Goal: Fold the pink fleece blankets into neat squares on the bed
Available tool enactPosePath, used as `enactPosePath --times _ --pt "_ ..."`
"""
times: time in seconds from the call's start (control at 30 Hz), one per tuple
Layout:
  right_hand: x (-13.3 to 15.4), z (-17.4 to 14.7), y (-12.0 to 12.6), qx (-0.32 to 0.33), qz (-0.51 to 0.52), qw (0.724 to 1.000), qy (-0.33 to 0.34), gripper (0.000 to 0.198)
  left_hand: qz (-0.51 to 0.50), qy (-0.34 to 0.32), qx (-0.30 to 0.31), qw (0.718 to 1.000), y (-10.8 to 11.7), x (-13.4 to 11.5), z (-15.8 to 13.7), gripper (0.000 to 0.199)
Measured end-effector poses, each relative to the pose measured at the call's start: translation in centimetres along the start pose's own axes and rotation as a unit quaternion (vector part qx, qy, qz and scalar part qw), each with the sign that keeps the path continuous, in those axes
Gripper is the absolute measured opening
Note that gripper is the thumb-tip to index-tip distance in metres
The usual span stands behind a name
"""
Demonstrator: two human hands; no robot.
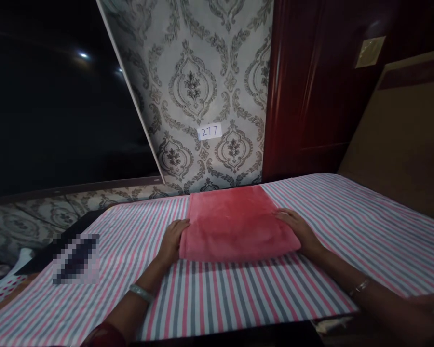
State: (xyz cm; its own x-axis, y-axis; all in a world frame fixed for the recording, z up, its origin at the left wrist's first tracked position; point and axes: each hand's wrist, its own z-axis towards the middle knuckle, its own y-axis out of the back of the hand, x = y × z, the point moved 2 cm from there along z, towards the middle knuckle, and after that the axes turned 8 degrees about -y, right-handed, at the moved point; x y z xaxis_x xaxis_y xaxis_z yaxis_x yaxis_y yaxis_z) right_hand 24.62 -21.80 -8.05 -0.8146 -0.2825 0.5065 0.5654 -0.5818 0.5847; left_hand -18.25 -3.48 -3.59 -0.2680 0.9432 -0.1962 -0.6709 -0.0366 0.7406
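Note:
A plush red cloth (233, 224), folded into a thick rectangle, lies on a striped sheet (210, 294). My left hand (173, 238) holds its left edge, the fingers curled over the side. On the opposite edge, my right hand (298, 229) grips the cloth with its fingers over the top. The thumbs are mostly hidden. The near side of the cloth bulges in a rounded fold. Whether it is a towel or a small blanket, I cannot tell.
A large dark screen (65, 106) stands at the left. Behind the sheet is patterned wallpaper (193, 86) with a paper label (210, 131) reading 277. A dark red wooden panel (304, 86) and a brown board (405, 125) are at the right. A blurred-out patch (75, 259) covers something at the left.

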Motion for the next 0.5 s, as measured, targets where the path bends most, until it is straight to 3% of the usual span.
enactPosePath --times 0.13,0.2,0.27,0.4,0.5 --pt "2.8 3.5 3.2 -0.139 0.100 0.976 -0.131 0.029 -0.084 0.065 -0.145 0.984 3.8 -2.4 4.2 0.038" --pt "4.6 5.7 5.7 -0.192 0.112 0.959 -0.174 0.028 -0.124 0.114 -0.242 0.955 6.7 -3.7 6.8 0.039" --pt "6.2 8.1 8.2 -0.210 0.118 0.954 -0.177 0.031 -0.165 0.175 -0.291 0.926 9.4 -4.8 9.4 0.036" --pt "7.4 12.2 10.7 -0.196 0.210 0.939 -0.187 0.034 -0.320 0.255 -0.256 0.876 12.1 -5.4 13.4 0.039" --pt "6.0 13.0 8.8 -0.130 0.236 0.914 -0.303 0.028 -0.372 0.348 -0.179 0.842 10.2 -4.3 13.6 0.042"
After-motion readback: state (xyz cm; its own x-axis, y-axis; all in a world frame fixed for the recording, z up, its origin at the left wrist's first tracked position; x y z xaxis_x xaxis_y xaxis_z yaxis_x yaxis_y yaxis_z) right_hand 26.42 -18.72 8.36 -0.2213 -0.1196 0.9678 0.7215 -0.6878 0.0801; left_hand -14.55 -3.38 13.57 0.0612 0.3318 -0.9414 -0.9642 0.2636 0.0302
